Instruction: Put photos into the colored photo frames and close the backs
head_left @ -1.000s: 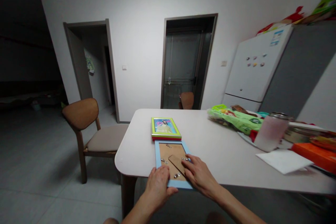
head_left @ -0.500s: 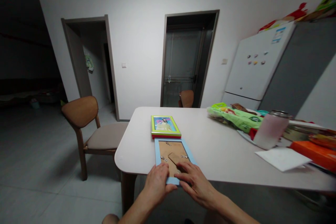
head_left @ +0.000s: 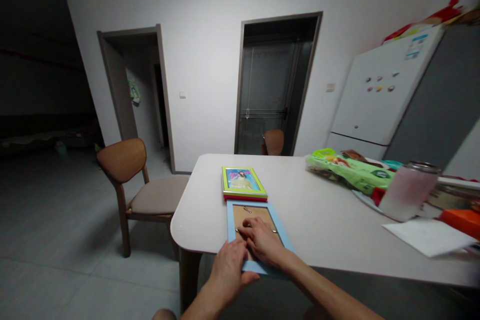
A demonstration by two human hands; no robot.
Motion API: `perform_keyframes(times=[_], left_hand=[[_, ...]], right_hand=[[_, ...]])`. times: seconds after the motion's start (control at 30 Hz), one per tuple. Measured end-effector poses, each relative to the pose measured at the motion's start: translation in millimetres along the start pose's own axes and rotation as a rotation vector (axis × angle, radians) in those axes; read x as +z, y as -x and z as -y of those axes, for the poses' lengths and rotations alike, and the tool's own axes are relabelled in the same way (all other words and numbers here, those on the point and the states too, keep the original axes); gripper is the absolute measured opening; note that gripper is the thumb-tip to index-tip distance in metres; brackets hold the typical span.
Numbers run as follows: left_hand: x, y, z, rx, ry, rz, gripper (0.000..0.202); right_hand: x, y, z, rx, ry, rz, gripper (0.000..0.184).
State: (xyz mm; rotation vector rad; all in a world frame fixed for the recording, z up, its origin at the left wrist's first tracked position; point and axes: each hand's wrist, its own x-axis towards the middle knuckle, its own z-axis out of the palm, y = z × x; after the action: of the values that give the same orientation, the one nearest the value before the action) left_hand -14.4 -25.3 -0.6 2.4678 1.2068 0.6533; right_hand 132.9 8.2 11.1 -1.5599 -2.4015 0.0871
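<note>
Head view: light-blue rectangular picture frame (head_left: 278, 222) lies back-up on the white, round-cornered table (head_left: 300, 200). Left hand (head_left: 229, 265) rests at frame's near-left corner, thumb spread; right hand (head_left: 262, 241) crosses frame, fingers bent; pinch, I can't tell. Judged step: working frame's backing; next move needs frame steady.

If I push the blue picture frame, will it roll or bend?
It probably won't roll: the blue picture frame lies flat. Its straight border shows no sag, so it's likely stiff. With the left hand at its near-left corner, it might not slide easily.
</note>
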Motion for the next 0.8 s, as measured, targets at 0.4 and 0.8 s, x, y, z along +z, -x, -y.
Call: perform_keyframes(times=[0.4,0.8], left_hand=[[-0.5,3,-4,-0.043,-0.009,0.02,0.046],[-2.5,12,-8,-0.137,0.057,0.122,0.064]], right_hand=[[3,-18,-15,0.177,-0.062,-0.066,0.025],[20,-64,-49,0.589,-0.111,-0.134,0.02]])
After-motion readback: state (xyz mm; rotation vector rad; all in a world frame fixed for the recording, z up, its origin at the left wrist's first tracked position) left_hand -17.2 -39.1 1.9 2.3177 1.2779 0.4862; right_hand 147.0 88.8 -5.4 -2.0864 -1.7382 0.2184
